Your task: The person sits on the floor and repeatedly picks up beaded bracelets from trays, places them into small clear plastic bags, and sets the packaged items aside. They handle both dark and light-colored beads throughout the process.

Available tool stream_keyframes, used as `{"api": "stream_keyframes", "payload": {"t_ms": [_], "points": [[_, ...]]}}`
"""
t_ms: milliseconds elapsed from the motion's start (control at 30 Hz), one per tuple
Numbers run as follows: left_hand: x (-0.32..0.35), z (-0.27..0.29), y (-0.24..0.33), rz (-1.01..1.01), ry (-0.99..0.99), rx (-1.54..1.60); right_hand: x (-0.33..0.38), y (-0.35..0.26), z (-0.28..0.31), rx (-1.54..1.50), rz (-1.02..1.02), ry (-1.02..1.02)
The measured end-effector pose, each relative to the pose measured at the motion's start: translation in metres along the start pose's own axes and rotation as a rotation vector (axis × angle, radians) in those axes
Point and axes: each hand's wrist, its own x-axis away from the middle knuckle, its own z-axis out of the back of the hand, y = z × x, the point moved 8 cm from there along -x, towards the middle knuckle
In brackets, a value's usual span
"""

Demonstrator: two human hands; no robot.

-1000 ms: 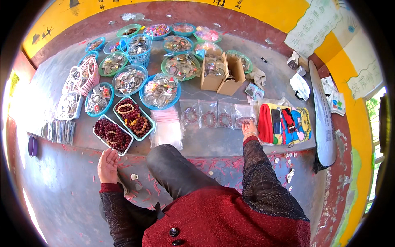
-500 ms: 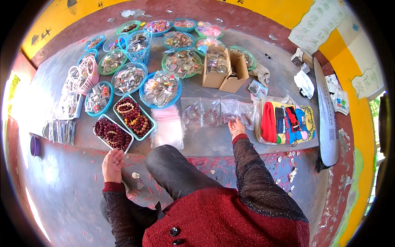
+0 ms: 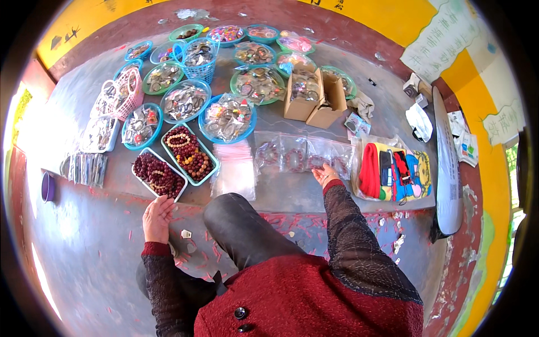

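My left hand (image 3: 159, 218) is open, fingers stretched out and holding nothing, just below the near corner of a white tray (image 3: 180, 195) of dark red bead bracelets (image 3: 157, 173). Beside that tray, a pale green tray (image 3: 211, 173) holds brown, red and yellow bead bracelets (image 3: 191, 160). My right hand (image 3: 324, 175) is open, its fingertips at the lower edge of a row of clear bags with dark red bead bracelets inside (image 3: 293, 155); whether they touch the plastic I cannot tell. Between the hands lies a stack of flat clear bags (image 3: 234, 175).
Plastic basins (image 3: 228, 118) and baskets of bagged goods cover the left and back of the grey platform. Two cardboard boxes (image 3: 303, 101) stand behind the bagged bracelets. A bag of colourful folded cloth (image 3: 393, 171) lies right of my right hand. My bent knee (image 3: 230, 216) reaches the platform's front edge.
The view has shifted slightly, so the goods appear a little further right. Both hands stay near the same places and remain open.
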Motion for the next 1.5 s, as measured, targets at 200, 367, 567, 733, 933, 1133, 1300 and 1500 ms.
{"api": "stream_keyframes", "payload": {"t_ms": [200,367,567,733,933,1133,1300,1500], "points": [[0.000,0.007,0.006,-0.053,0.011,0.034,0.037,0.000,0.011,0.363,-0.029,0.090],[0.003,0.021,0.016,-0.153,0.174,0.165,0.043,0.057,0.026,0.451,-0.052,0.063],[0.014,0.056,0.027,-0.244,0.300,0.277,0.094,0.121,-0.073,0.707,-0.016,-0.305],[0.026,0.066,0.036,-0.212,0.335,0.351,0.136,0.142,-0.170,1.115,0.247,-0.351],[0.028,0.070,0.041,-0.192,0.328,0.366,0.099,0.153,-0.193,1.446,0.488,-0.061],[0.022,0.065,0.041,-0.176,0.259,0.328,0.044,0.161,-0.191,1.563,0.519,-0.103],[0.019,0.063,0.039,-0.174,0.226,0.283,0.059,0.163,-0.208,1.706,0.656,-0.322],[0.017,0.062,0.035,-0.165,0.162,0.261,0.128,0.129,-0.217,1.809,0.754,-0.121]]}}
